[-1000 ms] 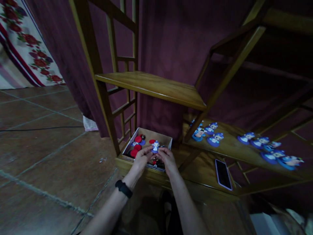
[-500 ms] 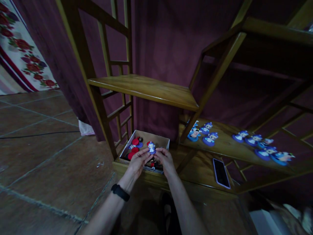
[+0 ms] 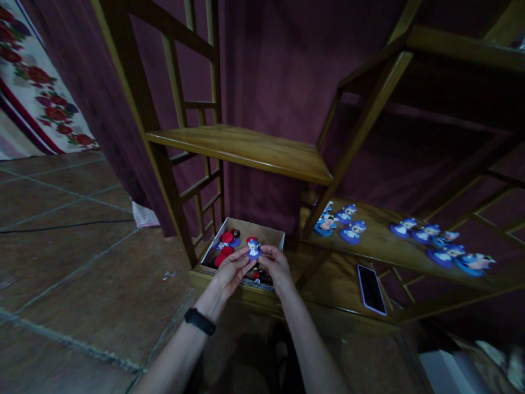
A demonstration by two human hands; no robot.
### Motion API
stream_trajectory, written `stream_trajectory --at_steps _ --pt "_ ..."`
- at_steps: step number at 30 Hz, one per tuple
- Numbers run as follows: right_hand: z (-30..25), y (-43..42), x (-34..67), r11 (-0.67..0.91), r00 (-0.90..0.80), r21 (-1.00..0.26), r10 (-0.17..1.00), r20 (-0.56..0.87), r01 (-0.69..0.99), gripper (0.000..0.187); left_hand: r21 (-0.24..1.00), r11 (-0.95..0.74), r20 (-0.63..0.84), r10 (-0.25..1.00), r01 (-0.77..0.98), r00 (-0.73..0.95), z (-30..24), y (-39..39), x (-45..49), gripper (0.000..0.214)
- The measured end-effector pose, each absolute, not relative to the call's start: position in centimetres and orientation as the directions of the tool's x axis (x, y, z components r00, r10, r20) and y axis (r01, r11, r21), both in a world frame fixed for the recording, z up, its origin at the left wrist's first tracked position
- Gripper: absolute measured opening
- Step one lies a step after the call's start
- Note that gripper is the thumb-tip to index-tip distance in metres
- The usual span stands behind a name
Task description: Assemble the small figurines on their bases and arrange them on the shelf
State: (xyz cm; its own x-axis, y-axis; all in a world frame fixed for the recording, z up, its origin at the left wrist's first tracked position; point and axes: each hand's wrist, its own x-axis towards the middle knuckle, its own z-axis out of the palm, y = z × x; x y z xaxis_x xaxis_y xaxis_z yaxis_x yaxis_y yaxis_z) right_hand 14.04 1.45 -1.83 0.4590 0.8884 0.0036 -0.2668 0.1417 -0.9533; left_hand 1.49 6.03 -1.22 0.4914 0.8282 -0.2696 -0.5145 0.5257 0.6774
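Both of my hands meet over a small cardboard box (image 3: 274, 234) on the lowest wooden shelf. My left hand (image 3: 230, 270) and my right hand (image 3: 275, 266) pinch a small blue-and-white toy figure (image 3: 253, 248) between their fingertips, holding it upright just above the box. Inside the box lie several red and dark round pieces (image 3: 227, 240). A black band sits on my left wrist (image 3: 199, 320).
Several similar blue figures (image 3: 353, 231) lie in two groups on a slanted wooden shelf (image 3: 381, 247) to the right. A phone (image 3: 371, 296) lies face up on the low shelf. Another wooden shelf (image 3: 246, 148) juts out overhead. Dark red curtain behind, tiled floor to the left.
The view has swung slightly left and down since a second ago. My hands have kept the figure pinched above the box and turned it a little.
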Motion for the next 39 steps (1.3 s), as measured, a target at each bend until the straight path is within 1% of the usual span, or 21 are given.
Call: stream_trajectory --at_steps 5,11,19,22,26,29,33,36,39 --pt "-1.8 1.5 13.9 0.149 0.456 -0.950 0.890 0.008 -0.273 0.027 0.705 0.509 -0.262 0.833 -0.493 0.487 -1.0 6.0 1.4 0.034" --pt "-2.0 1.6 13.9 0.118 0.454 -0.965 0.891 -0.002 -0.236 0.024 0.727 0.482 -0.238 0.845 -0.489 0.479 -0.9 5.8 1.5 0.036" --pt "-1.9 1.6 13.7 0.092 0.423 -0.947 0.905 -0.050 -0.307 0.027 0.769 0.429 -0.212 0.870 -0.473 0.445 -1.1 5.9 1.6 0.042" --pt "-1.8 1.6 13.4 0.080 0.412 -0.951 0.910 -0.053 -0.299 0.031 0.830 0.346 -0.169 0.903 -0.437 0.395 -1.3 5.7 1.9 0.044" --pt "-1.8 1.6 13.2 0.105 0.390 -0.958 0.921 -0.008 -0.268 0.033 0.928 0.144 -0.025 0.944 -0.342 0.328 -1.8 5.6 2.5 0.048" --pt "-1.8 1.6 13.1 0.113 0.410 -0.963 0.912 0.003 -0.245 0.034 0.957 0.006 0.089 0.945 -0.290 0.314 -2.2 5.5 3.0 0.051" --pt "-1.9 1.8 13.1 0.126 0.429 -0.964 0.903 0.014 -0.233 0.035 0.967 -0.168 0.216 0.941 -0.194 0.262 -2.5 5.3 3.3 0.048" --pt "-2.1 1.9 13.1 0.123 0.459 -0.963 0.889 0.000 -0.239 0.034 0.969 -0.184 0.225 0.934 -0.167 0.276 -2.2 4.9 3.2 0.050" --pt "-2.4 1.9 13.2 0.125 0.473 -0.962 0.881 -0.005 -0.244 0.033 0.969 -0.112 0.172 0.946 -0.221 0.274 -1.7 4.6 3.2 0.054"
